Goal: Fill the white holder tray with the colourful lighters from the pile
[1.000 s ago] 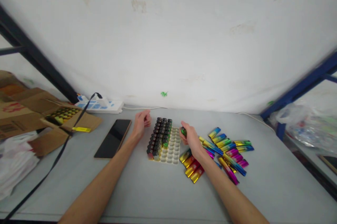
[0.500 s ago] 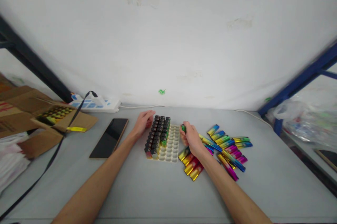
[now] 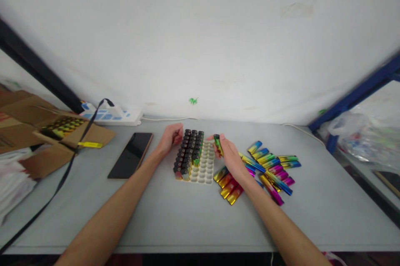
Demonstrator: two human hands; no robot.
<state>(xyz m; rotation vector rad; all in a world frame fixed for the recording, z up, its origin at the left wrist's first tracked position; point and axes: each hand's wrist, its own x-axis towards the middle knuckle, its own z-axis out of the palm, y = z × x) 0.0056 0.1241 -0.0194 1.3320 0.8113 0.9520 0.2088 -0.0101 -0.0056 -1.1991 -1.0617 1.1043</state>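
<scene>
A lighter (image 3: 218, 144) with a black top and a green-and-gold body is pinched upright in my right hand (image 3: 228, 155), just right of the pale tray (image 3: 205, 170). Black-topped lighters (image 3: 191, 149) stand in rows in the tray's left columns; bare pockets show on its right side. Beside the tray's far left side, my left hand (image 3: 172, 136) is curled closed, with nothing visible in it. Under and right of my right forearm lie many loose shiny lighter-shaped pieces (image 3: 271, 170) in gold, blue, green, pink and red.
A dark phone (image 3: 131, 155) lies left of my left forearm. Farther left are an opened cardboard box (image 3: 62, 128) with rows of yellow-and-black items, a white power strip (image 3: 117, 116) and a black strap (image 3: 67, 178). Clear plastic bags (image 3: 359, 134) sit beyond the blue frame at right.
My right hand has turned, so more of the lighter's body shows, upright near the tray's right edge. The head view has tilted down a little. My left hand stays by the tray.
</scene>
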